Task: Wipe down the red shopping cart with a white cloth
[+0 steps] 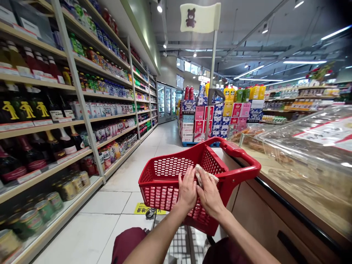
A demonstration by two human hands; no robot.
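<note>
A red plastic shopping cart basket [162, 167] with perforated sides stands right in front of me, its handle [242, 168] to the right. My right hand [210, 196] presses a crumpled whitish cloth [200, 171] against the basket's near rim, fingers over it. Beside it, my left hand [188, 189] lies with fingers stretched out along the same near side, close to the cloth. The palms and the underside of the cloth are hidden. A tall pole on the cart carries a pale flag [200, 17] with a brown bear.
Shelves [96, 119] of bottles and cans run along the left. A counter [275, 205] with a clear cover [302, 135] borders the right. Stacked drink boxes [199, 123] stand ahead on the tiled floor [110, 220]. A yellow floor sticker [141, 208] lies beside a cart wheel [150, 213].
</note>
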